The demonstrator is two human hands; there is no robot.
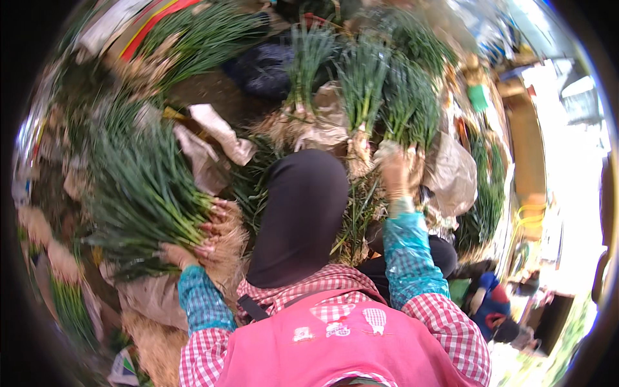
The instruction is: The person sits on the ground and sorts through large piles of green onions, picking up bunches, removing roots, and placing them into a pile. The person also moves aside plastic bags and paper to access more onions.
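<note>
My left hand (179, 255) lies against the near side of a large heap of spring onions (159, 193), close to their pale stem ends; its fingertips are partly lost among the leaves. The heap's roots (232, 232) point to the right, by my raised dark-trousered knee (304, 217). Further right, my right hand (394, 169) is closed around the root end of a bunch of spring onions (408, 106), its outline blurred. Just left of that hand stands another bunch (362, 82), leaves pointing away from me. Blue plastic sleeve covers (416, 256) sit on both forearms.
More spring onions lie at the far left (203, 34) and far right (486, 179). Crumpled sacking (452, 169) is beside my right hand, and a pale folded sack (217, 133) is behind the left heap. A dark bag (263, 67) lies ahead. Another person (491, 305) appears at lower right.
</note>
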